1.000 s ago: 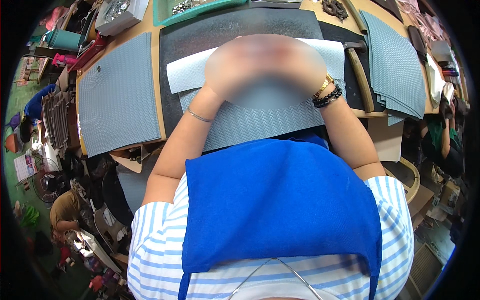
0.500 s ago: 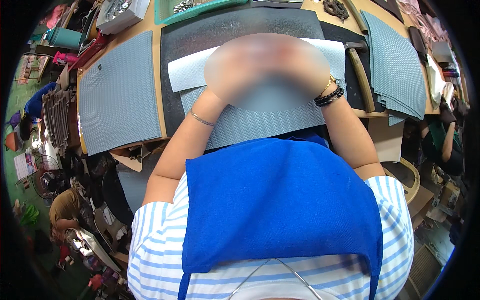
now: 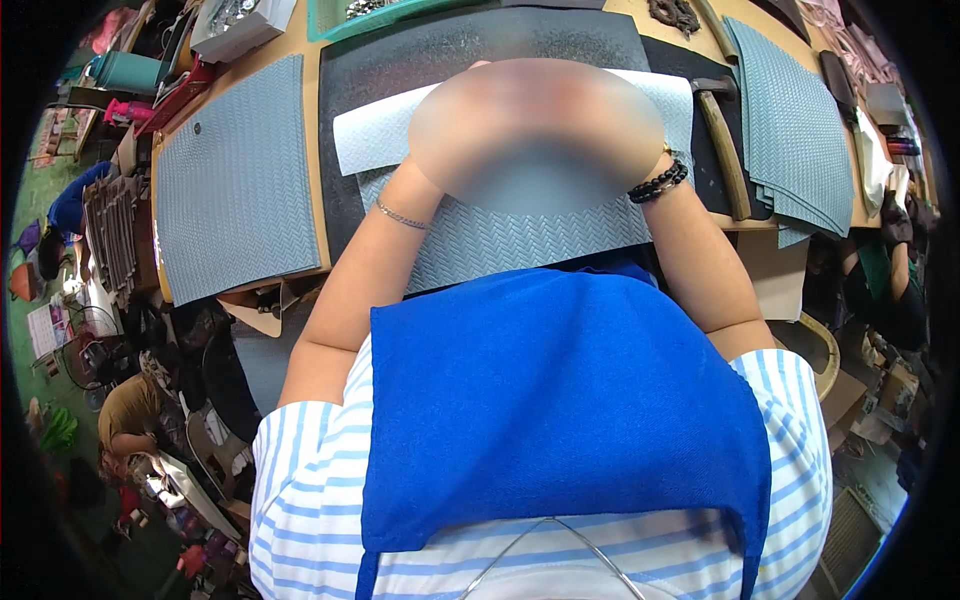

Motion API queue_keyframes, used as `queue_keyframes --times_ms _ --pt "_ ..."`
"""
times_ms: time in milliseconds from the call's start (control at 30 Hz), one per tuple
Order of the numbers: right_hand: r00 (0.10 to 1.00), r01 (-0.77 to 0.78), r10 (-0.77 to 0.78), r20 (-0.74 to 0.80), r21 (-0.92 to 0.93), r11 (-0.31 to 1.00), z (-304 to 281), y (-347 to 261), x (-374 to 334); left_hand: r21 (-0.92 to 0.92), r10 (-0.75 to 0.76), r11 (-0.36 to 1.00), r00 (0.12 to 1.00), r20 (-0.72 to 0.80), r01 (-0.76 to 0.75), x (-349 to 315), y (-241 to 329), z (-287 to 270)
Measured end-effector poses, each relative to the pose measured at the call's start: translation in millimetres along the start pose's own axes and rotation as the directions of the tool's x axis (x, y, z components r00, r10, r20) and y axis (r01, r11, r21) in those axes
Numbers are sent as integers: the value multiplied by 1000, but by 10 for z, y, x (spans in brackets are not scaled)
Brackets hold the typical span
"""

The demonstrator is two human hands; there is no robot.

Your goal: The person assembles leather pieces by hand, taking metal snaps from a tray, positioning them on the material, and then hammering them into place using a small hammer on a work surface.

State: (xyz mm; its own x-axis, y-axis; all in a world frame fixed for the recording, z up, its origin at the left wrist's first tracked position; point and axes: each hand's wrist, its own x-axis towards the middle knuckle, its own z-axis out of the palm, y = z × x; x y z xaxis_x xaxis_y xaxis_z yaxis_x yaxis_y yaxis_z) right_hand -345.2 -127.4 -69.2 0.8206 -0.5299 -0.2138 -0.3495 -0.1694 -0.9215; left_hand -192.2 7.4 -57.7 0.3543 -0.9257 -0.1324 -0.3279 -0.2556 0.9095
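In front of me lies a grey-blue sheet with a woven herringbone texture [image 3: 520,245], on a dark work board [image 3: 400,55]. Its far edge seems folded over, showing a pale white strip [image 3: 370,140]. Over this strip are my left hand [image 3: 450,125] and my right hand [image 3: 625,125], close to each other. A round blur covers both, so fingers and anything held are hidden. A thin bracelet is on my left wrist, dark beads on my right.
A hammer [image 3: 722,150] lies right of the sheet, beside stacked textured sheets [image 3: 800,140]. Another textured sheet [image 3: 240,180] lies left. At the back are a green tray [image 3: 320,22] with metal pieces and a white box [image 3: 245,40]. A co-worker's arm [image 3: 900,270] shows far right.
My forearms and hands have shifted slightly forward, away from my body. The sheet and its white strip look almost unchanged.
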Motion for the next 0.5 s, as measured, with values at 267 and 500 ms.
queue_keyframes --times_ms 267,500 --pt "997 82 -82 -1 -69 994 -13 -26 -50 252 72 966 995 -69 -53 -79 15 43" --pt "999 10 -13 49 56 998 -79 -6 -70 271 133 958 984 -120 -97 -93 -114 42"
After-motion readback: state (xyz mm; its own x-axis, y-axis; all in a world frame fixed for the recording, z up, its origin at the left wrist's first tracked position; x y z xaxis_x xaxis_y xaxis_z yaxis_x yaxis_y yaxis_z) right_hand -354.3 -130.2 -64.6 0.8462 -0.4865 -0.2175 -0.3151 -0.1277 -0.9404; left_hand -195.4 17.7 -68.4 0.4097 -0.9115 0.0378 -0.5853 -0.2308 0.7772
